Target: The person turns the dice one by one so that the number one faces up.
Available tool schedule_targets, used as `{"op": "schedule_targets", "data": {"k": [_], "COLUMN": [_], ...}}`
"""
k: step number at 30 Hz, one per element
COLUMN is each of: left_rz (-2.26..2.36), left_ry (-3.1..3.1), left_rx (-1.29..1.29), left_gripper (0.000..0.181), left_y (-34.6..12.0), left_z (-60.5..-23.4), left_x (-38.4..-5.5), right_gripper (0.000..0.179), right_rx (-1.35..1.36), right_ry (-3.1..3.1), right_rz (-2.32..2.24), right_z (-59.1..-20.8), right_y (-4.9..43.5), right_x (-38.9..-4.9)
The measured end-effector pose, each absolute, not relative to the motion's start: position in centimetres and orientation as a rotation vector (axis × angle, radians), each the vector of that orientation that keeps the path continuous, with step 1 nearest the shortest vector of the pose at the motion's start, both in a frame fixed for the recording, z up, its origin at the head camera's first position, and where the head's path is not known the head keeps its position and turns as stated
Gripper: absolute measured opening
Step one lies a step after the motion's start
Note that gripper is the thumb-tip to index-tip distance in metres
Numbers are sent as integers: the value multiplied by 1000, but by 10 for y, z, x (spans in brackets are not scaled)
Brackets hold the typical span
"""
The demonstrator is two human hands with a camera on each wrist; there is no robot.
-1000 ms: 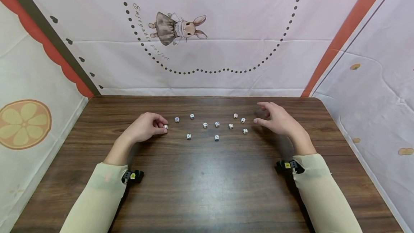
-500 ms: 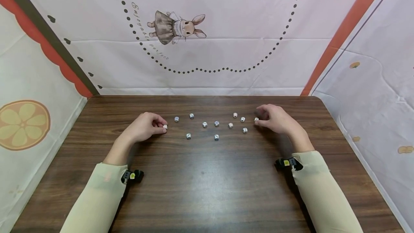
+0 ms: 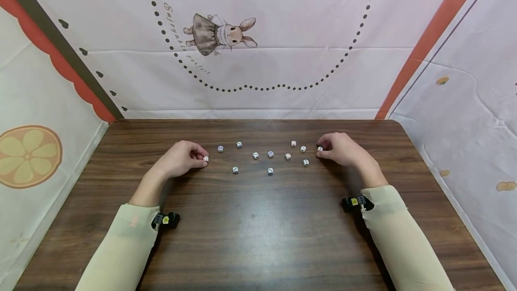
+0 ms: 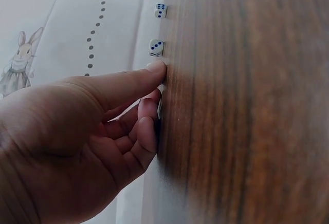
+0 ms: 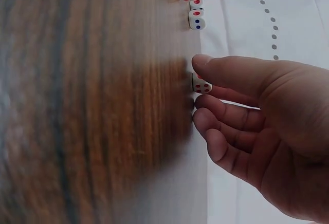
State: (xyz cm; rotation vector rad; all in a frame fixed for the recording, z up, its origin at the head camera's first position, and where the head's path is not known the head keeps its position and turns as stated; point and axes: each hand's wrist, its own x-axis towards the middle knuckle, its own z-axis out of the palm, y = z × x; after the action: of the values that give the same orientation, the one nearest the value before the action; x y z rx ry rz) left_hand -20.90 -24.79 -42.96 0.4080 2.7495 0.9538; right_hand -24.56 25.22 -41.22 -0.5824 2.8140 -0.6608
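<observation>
At the left of the scattered dice, my left hand [image 3: 180, 160] pinches a white die [image 3: 206, 159] between thumb and fingertips, low at the tabletop. In the left wrist view the thumb of that hand [image 4: 97, 126] hides this die almost wholly. On the right, my right hand [image 3: 341, 149] has thumb and curled fingers round another white die [image 3: 320, 149]. The right wrist view shows this die [image 5: 202, 83] with red pips, between the thumb and the fingers of the hand [image 5: 257, 116], down at the table surface.
Several white dice lie loose between the hands, among them one near the left hand [image 3: 220, 149], a front die [image 3: 270, 171] and one close to the right hand [image 3: 305, 162]. The brown wooden table [image 3: 250, 228] ends at a printed cloth wall [image 3: 282, 71].
My right hand has closed its thumb and fingers round the rightmost die, which was hidden a second ago, and has shifted slightly left. The left hand stays on its die.
</observation>
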Motion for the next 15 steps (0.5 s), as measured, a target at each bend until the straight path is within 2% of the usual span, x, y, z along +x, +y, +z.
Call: {"op": "schedule_targets", "data": {"k": [15], "left_rz": [953], "left_ry": [2741], "left_rx": [400], "left_gripper": [14], "left_y": [-248], "left_z": [-430], "left_x": [-208], "right_gripper": [9], "right_rx": [-629], "right_ry": [2837], "right_rz": [-628], "right_z": [-414], "right_y": [246], "right_x": [-250]}}
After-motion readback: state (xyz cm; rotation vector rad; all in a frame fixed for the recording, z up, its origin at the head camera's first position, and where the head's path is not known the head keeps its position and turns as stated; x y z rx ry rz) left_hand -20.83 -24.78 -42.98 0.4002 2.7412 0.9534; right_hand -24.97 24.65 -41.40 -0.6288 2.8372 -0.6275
